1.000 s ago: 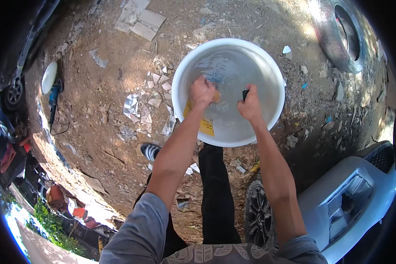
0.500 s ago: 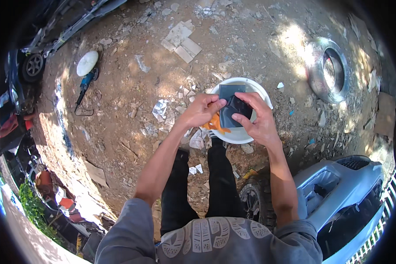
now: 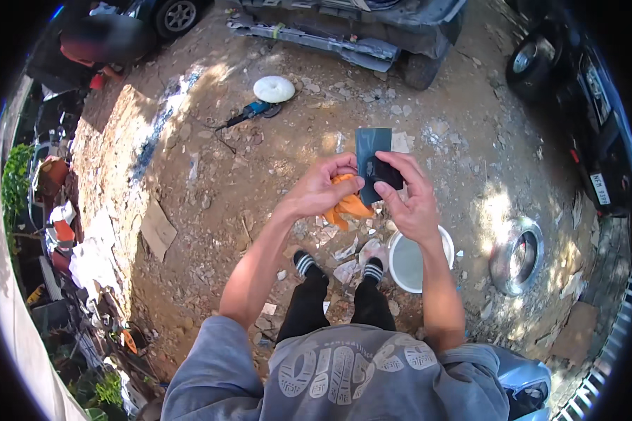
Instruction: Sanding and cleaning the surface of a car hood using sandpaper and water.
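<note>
My left hand [image 3: 317, 191] is closed, with an orange cloth [image 3: 348, 208] bunched under its fingers. Its thumb and fingertips also pinch the left edge of a dark grey-green sheet [image 3: 373, 144] that looks like sandpaper. My right hand [image 3: 414, 203] grips a black pad [image 3: 388, 174] between thumb and fingers, against the right side of the sheet. Both hands are close together in front of me, above the ground. A white bucket [image 3: 392, 261] with pale liquid stands below, partly behind my right forearm.
A blue corded polisher [image 3: 253, 110] with a white pad lies ahead. A tyre [image 3: 518, 256] is at the right, a dark car [image 3: 593, 126] beyond it. A damaged vehicle [image 3: 351, 42] stands far ahead. Another person [image 3: 105, 45] is at the far left. Rubble and cardboard [image 3: 158, 230] litter the dirt.
My view has tilted up and swung left, bringing the vehicles ahead into sight. My hands and the sheet are no longer over the bucket. More of the orange cloth shows.
</note>
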{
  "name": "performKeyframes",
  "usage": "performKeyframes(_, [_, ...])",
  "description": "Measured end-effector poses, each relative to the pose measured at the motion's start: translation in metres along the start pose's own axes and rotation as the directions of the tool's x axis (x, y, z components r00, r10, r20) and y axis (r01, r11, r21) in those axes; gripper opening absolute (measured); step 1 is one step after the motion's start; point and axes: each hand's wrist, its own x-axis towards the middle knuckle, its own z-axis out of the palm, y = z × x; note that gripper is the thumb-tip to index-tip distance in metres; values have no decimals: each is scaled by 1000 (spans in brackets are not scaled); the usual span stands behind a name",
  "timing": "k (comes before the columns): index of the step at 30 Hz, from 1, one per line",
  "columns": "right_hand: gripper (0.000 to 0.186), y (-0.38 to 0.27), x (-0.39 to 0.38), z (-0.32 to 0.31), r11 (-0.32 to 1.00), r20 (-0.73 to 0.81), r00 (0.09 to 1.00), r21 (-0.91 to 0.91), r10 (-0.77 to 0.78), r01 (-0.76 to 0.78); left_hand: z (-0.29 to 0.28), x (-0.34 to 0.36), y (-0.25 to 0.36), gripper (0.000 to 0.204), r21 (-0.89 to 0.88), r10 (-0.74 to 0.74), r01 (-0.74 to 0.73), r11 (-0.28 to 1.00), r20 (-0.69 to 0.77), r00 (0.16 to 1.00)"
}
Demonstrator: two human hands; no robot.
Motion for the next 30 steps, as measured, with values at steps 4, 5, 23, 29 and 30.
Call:
performKeyframes(4, [44,-63,53,101,865,177,931,-347,-319,363,-99,-76,58,20,138,37,-32,990,-38,999])
performKeyframes(5, [43,-77,65,125,854,207,918,-343,-338,391,-120,-96,70,20,141,64,-51,989,-89,994])
performKeyframes(23, [45,-190,213,450,850,375,789,-9,-486,527,-401,-288,163,25,275,194,-85,958,-399,896])
performKeyframes(29, [45,-186,286,562,815,374,749,31,-547,579,-528,-310,173,28,333,192,-41,942,-434,880])
performKeyframes(30, [45,-189,296,584,814,388,740,48,-550,579,-548,-318,176,27,335,229,-80,939,-434,871])
